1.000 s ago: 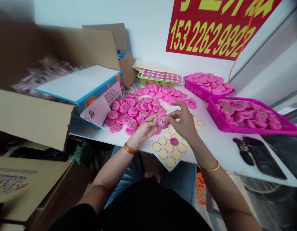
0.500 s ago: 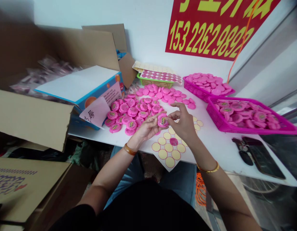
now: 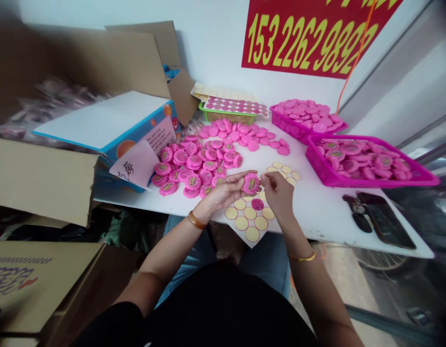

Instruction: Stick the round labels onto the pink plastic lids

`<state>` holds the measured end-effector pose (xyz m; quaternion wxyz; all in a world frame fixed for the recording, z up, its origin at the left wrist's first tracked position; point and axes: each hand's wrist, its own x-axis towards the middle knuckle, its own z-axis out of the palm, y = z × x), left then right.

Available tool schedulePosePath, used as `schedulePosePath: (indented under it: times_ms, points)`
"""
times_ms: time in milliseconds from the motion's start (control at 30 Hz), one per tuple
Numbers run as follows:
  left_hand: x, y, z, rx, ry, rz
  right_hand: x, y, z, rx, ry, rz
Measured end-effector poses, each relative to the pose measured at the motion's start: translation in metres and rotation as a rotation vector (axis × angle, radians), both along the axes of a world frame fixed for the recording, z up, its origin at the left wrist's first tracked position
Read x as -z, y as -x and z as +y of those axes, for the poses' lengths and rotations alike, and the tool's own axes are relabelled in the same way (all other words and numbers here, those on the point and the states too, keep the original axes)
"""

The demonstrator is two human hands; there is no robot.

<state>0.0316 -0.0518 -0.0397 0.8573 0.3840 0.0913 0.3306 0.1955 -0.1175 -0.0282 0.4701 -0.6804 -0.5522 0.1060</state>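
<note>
My left hand (image 3: 225, 191) pinches a round pink disc (image 3: 251, 183) with a yellow label, held just above the white table (image 3: 317, 212). My right hand (image 3: 279, 193) is closed beside it, its fingertips touching the disc's right edge. Under both hands lies a sticker sheet (image 3: 250, 219) with yellow circles and one pink sticker (image 3: 257, 204) on it. To the left of my hands is a heap of labelled pink discs (image 3: 194, 166); plain pink discs (image 3: 241, 132) lie further back.
Two pink baskets (image 3: 367, 180) (image 3: 291, 129) of discs stand at the right, a green basket (image 3: 226, 116) with sticker sheets at the back. A blue box (image 3: 111, 127) and cardboard cartons (image 3: 45, 173) crowd the left. A phone (image 3: 385, 219) and keys lie near the table's right front edge.
The view has tilted downward. My hands have come slightly nearer and right with the disc. My right hand's fingers, raised before, have curled in against the disc's edge.
</note>
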Motion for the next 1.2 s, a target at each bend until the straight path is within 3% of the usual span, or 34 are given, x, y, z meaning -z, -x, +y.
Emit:
schedulePosePath:
  times_ms: [67,167,233,300,367,467,567,700,800,900,967,1067,1200]
  points:
    - [-0.002,-0.002,0.001,0.011,0.033,0.071,0.02,-0.013,-0.026,-0.01,0.056,-0.081]
    - [-0.003,-0.002,0.007,-0.068,0.123,0.172,0.048,-0.028,-0.073,-0.37,0.18,-0.403]
    - [-0.003,-0.003,0.011,-0.121,0.151,0.293,0.061,-0.034,-0.099,-0.364,0.165,-0.53]
    - [-0.001,-0.004,0.013,-0.178,0.062,0.479,0.065,-0.039,-0.114,-0.319,0.059,-0.534]
    - [0.001,-0.006,0.011,-0.19,-0.111,0.656,0.062,-0.043,-0.119,-0.213,-0.088,-0.477]
    - [0.001,-0.011,0.003,0.007,-0.246,0.773,0.049,-0.044,-0.116,-0.052,-0.27,-0.433]
    - [0.001,-0.022,-0.005,0.273,-0.149,0.681,0.036,-0.046,-0.112,-0.116,-0.312,-0.508]
    - [0.004,-0.039,-0.012,0.425,0.036,0.488,0.03,-0.055,-0.109,-0.225,-0.283,-0.574]
    - [0.004,-0.045,-0.013,0.387,0.108,0.406,0.028,-0.068,-0.106,-0.246,-0.267,-0.578]
    - [0.0,-0.046,-0.012,0.206,0.109,0.31,0.023,-0.08,-0.097,-0.317,-0.086,-0.506]
    - [-0.003,-0.046,-0.011,0.069,0.064,0.293,0.017,-0.081,-0.089,-0.338,-0.023,-0.343]
    - [-0.005,-0.047,-0.012,-0.004,-0.008,0.275,0.008,-0.07,-0.073,-0.231,-0.105,-0.021]
    - [-0.005,-0.05,-0.016,0.004,-0.104,0.264,0.001,-0.045,-0.055,-0.088,-0.149,0.129]
